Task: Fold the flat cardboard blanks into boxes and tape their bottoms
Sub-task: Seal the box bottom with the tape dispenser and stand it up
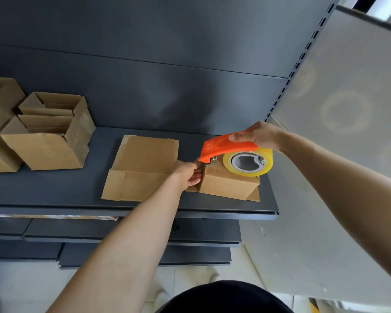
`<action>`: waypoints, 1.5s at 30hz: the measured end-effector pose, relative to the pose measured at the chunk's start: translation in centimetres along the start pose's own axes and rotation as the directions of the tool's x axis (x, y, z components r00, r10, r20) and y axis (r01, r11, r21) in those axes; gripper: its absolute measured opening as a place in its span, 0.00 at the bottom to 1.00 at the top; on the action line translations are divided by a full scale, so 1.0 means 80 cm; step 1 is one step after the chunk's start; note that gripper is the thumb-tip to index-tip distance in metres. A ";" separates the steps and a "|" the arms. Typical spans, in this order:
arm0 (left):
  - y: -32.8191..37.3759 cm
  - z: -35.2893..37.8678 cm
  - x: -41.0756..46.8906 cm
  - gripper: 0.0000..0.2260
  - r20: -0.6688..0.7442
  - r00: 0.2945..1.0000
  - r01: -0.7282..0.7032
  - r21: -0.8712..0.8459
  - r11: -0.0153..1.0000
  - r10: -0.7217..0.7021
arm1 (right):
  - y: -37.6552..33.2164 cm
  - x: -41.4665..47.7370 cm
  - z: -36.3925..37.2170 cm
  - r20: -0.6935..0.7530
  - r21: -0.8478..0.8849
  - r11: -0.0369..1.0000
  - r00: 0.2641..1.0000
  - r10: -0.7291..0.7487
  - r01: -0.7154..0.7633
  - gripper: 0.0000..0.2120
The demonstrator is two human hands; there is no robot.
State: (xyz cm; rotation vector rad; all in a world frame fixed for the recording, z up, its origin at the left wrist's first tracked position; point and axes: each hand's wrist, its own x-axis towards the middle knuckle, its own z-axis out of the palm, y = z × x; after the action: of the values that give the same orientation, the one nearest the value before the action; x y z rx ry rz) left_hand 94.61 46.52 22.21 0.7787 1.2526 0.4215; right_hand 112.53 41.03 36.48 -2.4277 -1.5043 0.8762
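Observation:
A small folded cardboard box (229, 182) lies on the dark grey shelf (54, 190) near its right end. My right hand (259, 135) grips an orange tape dispenser (226, 146) with a clear-yellow tape roll (248, 163), held on top of the box. My left hand (189, 175) presses against the box's left end, fingers just below the dispenser's front tip. Flat cardboard blanks (142, 168) lie in a pile just left of the box.
Several folded open boxes (50, 132) stand at the shelf's left end. The shelf's front edge (212, 213) is close below the box. A perforated upright (298, 64) and a pale wall (348, 86) bound the right side. Lower shelves sit beneath.

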 end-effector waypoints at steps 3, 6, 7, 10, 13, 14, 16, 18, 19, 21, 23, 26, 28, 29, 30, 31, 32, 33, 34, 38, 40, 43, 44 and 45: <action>-0.001 0.000 0.002 0.06 0.017 0.999 0.051 0.020 0.999 -0.051 | 0.000 0.001 0.001 -0.013 0.034 0.999 1.000 -0.008 0.008 0.27; 0.001 -0.003 0.004 0.09 0.044 0.992 0.116 0.050 0.992 -0.118 | -0.001 0.002 0.003 -0.010 0.064 0.998 1.000 -0.012 0.012 0.27; 0.003 -0.004 0.003 0.10 0.054 0.988 0.138 0.066 0.988 -0.142 | -0.001 0.003 0.003 -0.008 0.072 0.997 1.000 -0.012 0.012 0.26; 0.009 -0.009 0.001 0.12 0.065 0.977 0.197 0.114 0.974 -0.205 | -0.001 0.005 0.003 -0.015 0.094 0.995 1.000 -0.015 0.016 0.24; 0.017 -0.009 -0.003 0.13 0.046 0.974 0.212 0.145 0.967 -0.220 | 0.000 0.006 0.003 -0.012 0.101 0.995 1.000 -0.025 0.026 0.23; 0.019 -0.009 -0.005 0.13 0.037 0.975 0.210 0.156 0.965 -0.218 | -0.001 0.005 0.002 -0.014 0.102 0.994 1.000 -0.026 0.027 0.23; 0.017 -0.010 -0.007 0.14 0.017 0.977 0.205 0.189 0.960 -0.212 | -0.001 0.006 0.000 -0.020 0.110 0.994 1.000 -0.021 0.023 0.25; 0.004 -0.015 -0.005 0.18 -0.021 0.988 0.154 0.269 0.951 -0.154 | 0.001 0.006 0.001 -0.021 0.107 0.994 1.000 -0.017 0.019 0.27; -0.002 -0.015 -0.002 0.19 -0.036 0.997 0.079 0.300 0.951 -0.072 | 0.002 0.007 0.002 -0.022 0.104 0.994 1.000 -0.016 0.018 0.27; -0.007 -0.016 0.002 0.20 -0.020 0.987 -0.142 0.323 0.936 0.157 | 0.002 0.007 0.003 -0.019 0.106 0.994 1.000 -0.010 0.012 0.27; 0.002 -0.016 -0.004 0.28 0.160 0.944 -0.323 0.262 0.909 0.290 | 0.000 0.006 0.003 -0.013 0.108 0.994 1.000 -0.008 0.009 0.26; 0.015 -0.012 -0.021 0.37 0.520 0.826 -0.376 0.220 0.900 0.218 | 0.001 0.006 0.001 -0.007 0.118 0.993 1.000 -0.012 0.012 0.26; 0.013 -0.009 -0.022 0.36 0.554 0.818 -0.374 0.306 0.876 0.156 | 0.002 0.005 0.001 0.003 0.116 0.993 1.000 -0.015 0.015 0.26; 0.010 -0.006 -0.021 0.37 0.535 0.832 -0.383 0.361 0.850 0.147 | 0.003 0.005 0.001 0.006 0.116 0.993 1.000 -0.016 0.015 0.25; 0.007 -0.004 -0.018 0.38 0.501 0.852 -0.387 0.402 0.830 0.154 | 0.003 0.005 0.001 0.007 0.115 0.993 1.000 -0.017 0.017 0.25; 0.005 -0.002 -0.017 0.38 0.470 0.866 -0.390 0.424 0.817 0.170 | 0.003 0.006 0.001 0.007 0.112 0.994 1.000 -0.017 0.016 0.26; 0.004 -0.001 -0.016 0.37 0.453 0.871 -0.399 0.423 0.814 0.191 | 0.004 0.006 0.001 0.009 0.107 0.994 1.000 -0.016 0.015 0.26; 0.003 0.000 -0.015 0.36 0.446 0.870 -0.409 0.417 0.812 0.209 | 0.004 0.007 0.001 0.012 0.101 0.995 1.000 -0.017 0.016 0.26; 0.003 0.000 -0.013 0.36 0.448 0.866 -0.420 0.415 0.807 0.220 | 0.004 0.007 0.000 0.018 0.094 0.995 1.000 -0.018 0.017 0.27; 0.005 -0.005 -0.013 0.36 0.446 0.855 -0.471 0.450 0.759 0.266 | 0.003 0.004 -0.004 0.066 0.066 0.998 0.998 -0.019 0.014 0.28; 0.006 -0.005 -0.013 0.37 0.450 0.848 -0.489 0.456 0.744 0.281 | 0.005 0.002 -0.007 0.076 0.083 0.996 0.997 -0.024 0.017 0.28; 0.008 -0.005 -0.013 0.39 0.461 0.841 -0.500 0.466 0.730 0.282 | 0.011 0.001 -0.008 0.096 0.109 0.994 0.995 -0.034 0.023 0.26; 0.009 -0.005 -0.013 0.39 0.464 0.841 -0.501 0.473 0.725 0.279 | 0.013 -0.001 -0.009 0.103 0.112 0.993 0.994 -0.039 0.027 0.26; 0.011 -0.005 -0.013 0.40 0.466 0.840 -0.504 0.481 0.717 0.278 | 0.016 -0.001 -0.012 0.105 0.111 0.993 0.994 -0.038 0.027 0.26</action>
State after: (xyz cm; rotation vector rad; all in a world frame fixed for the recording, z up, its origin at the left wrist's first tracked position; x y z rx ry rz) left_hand 94.01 46.52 23.49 1.6153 0.8441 0.2049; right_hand 114.00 40.46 36.74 -2.3057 -1.4839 1.0689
